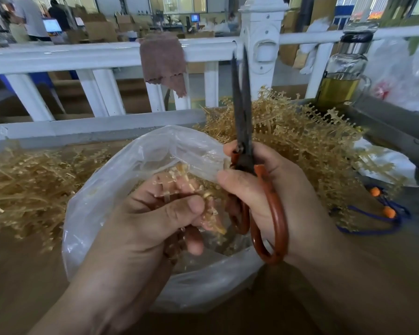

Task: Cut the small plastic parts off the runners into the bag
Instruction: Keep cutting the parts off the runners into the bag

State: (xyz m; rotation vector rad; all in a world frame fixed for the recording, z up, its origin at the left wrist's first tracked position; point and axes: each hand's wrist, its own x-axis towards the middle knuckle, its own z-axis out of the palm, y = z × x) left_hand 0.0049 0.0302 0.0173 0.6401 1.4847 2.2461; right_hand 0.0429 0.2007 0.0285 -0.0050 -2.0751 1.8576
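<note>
left hand [155,213], centre of the frame: its grip is clenching round a tan runner [208,211] whose small studded parts are showing between the fingers, and it is holding this over the mouth of the clear bag [102,189]. right hand [283,189], just right of centre: its grip is grasping the red handles of the scissors [243,112]. the blades are pointing up the frame, almost shut and clear of the runner, so no cut is being made at this instant.

the bag is sitting open on the bench [22,274] under both hands. only a thin scatter of tan pieces [228,245] is showing inside it, though the hands are hiding much of the bottom.

a large heap of runners [300,136] with parts attached is lying at the right of the frame, behind the scissors. a flatter heap of thin stalks [22,184] is lying at the left, which i am judging to be stripped runners.

judgement: the work is proceeding but looks far from complete. the held runner is awaiting trimming, and the right-hand heap appears largely untouched.
</note>
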